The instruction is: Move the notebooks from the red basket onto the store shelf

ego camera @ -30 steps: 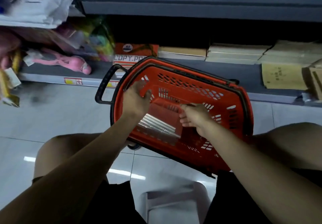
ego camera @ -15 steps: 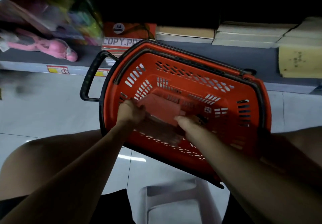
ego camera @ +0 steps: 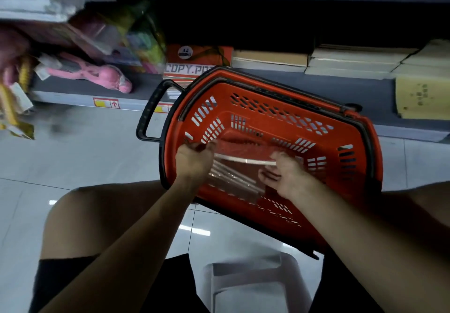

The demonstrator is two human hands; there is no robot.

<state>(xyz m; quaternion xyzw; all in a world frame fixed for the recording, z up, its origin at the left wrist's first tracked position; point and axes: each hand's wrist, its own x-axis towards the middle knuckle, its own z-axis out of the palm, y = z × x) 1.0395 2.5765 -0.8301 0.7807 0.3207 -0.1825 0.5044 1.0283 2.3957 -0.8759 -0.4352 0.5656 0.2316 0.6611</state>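
Your left hand and right hand both grip the ends of the wrapped notebooks, held inside the red basket, below the shelf.

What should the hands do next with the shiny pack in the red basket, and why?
Probably lift it straight up and out. The left hand and right hand already grip opposite ends of the wrapped notebook pack, which sits low inside the red basket, below the shelf.
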